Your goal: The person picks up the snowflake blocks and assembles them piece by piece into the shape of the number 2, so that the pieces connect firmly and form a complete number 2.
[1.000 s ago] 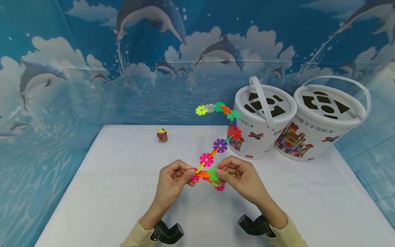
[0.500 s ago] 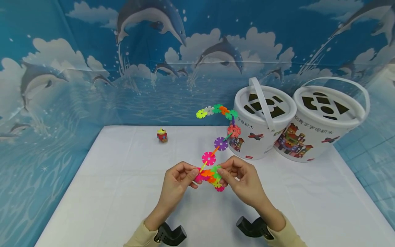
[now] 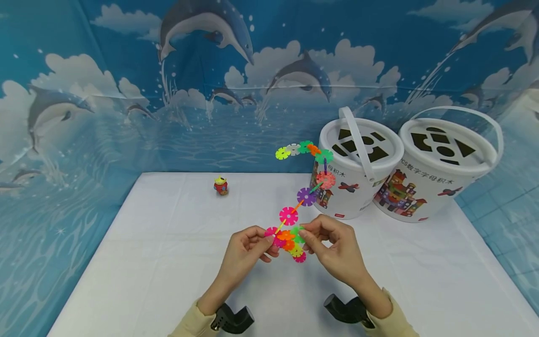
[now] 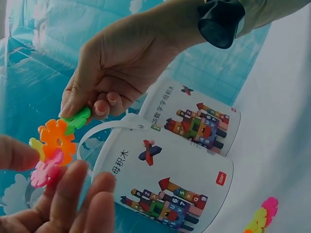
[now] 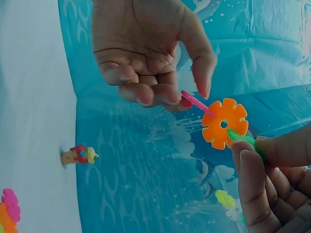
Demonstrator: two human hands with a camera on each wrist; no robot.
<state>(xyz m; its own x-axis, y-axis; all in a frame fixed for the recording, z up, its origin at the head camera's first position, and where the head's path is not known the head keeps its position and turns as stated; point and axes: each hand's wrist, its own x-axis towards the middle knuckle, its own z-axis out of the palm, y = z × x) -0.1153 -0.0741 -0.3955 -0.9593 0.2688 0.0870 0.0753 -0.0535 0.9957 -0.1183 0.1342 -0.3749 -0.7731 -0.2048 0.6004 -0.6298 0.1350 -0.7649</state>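
In the head view my left hand pinches a pink slotted snowflake disc between thumb and fingers. My right hand pinches a green snowflake disc. Between them an orange disc joins the pink and green ones, its flat face showing in the right wrist view. From the left-hand end, a chain of interlocked discs rises in a curve through pink, purple and red to green, white and yellow at its tip. Another short string of discs lies on the table below the hands.
Two white lidded buckets with handles stand at the back right, partly behind the chain. A small toy figure stands near the table's back edge. A dolphin-print cloth hangs behind the white table.
My left hand has shifted right, closer to the right hand, which stays nearly in place. The raised chain has swung slightly to the right over the last half second.
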